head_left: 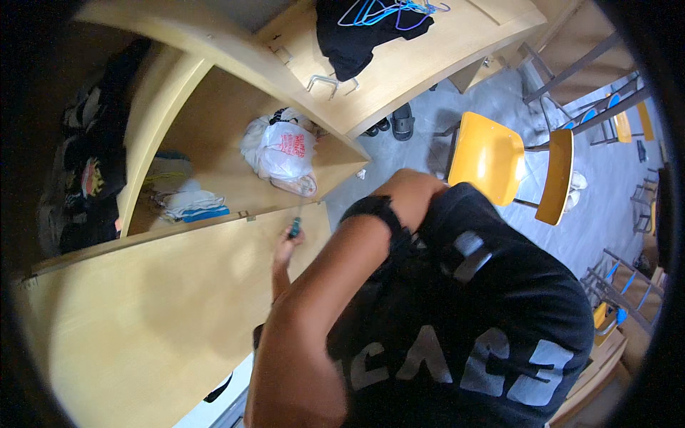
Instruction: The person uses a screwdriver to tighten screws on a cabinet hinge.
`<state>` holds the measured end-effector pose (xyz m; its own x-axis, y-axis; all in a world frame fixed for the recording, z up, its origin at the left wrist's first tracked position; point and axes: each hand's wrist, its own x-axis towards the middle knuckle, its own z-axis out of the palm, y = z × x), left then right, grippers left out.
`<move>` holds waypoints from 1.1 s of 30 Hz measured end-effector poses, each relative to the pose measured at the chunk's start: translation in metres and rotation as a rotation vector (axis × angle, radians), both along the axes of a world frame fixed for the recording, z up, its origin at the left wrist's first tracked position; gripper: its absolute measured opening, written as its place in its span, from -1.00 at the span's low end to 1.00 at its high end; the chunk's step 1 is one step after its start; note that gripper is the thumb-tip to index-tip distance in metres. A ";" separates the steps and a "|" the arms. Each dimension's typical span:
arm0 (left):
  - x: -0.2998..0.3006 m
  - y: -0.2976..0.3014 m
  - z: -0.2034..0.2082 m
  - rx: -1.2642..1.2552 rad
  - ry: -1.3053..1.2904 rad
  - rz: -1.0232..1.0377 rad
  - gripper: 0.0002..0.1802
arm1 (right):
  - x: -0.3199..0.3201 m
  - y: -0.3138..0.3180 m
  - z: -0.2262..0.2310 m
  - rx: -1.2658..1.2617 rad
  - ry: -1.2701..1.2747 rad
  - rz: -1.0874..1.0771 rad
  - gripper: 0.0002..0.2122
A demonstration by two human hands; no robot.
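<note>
My left forearm, with a black band at the wrist, bends across the view. My left hand is by the black shirt at my side, its fingers hidden. Beyond that forearm, my right hand is closed around a small screwdriver with a teal handle and a thin, blurred shaft. The hand is over a pale wooden panel, near its upper edge, where a small metal fitting sits. Most of the right forearm is hidden. A wooden cabinet compartment opens just beyond the panel.
The compartment holds a white plastic bag and folded clothes. Dark clothes fill the left section. A black garment and hangers lie on wood beyond. Dark sandals and a yellow chair stand on the floor.
</note>
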<state>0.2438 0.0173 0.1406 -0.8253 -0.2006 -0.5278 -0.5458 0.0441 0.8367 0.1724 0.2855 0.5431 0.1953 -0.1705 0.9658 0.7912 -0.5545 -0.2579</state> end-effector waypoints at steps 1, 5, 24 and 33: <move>0.023 0.004 -0.004 0.034 -0.016 0.024 -0.78 | -0.009 -0.009 -0.006 0.010 -0.019 0.040 -0.67; 0.053 0.060 0.035 0.170 -0.004 0.068 -0.80 | -0.070 -0.014 -0.088 0.444 0.308 -0.248 -0.66; -0.222 0.197 0.123 -0.211 0.265 -0.248 -0.44 | -0.249 0.070 -0.302 1.531 -0.046 -1.162 -0.69; -0.281 0.204 0.117 -0.128 0.069 -0.380 -0.53 | -0.458 0.051 -0.326 1.649 -0.384 -1.432 -0.90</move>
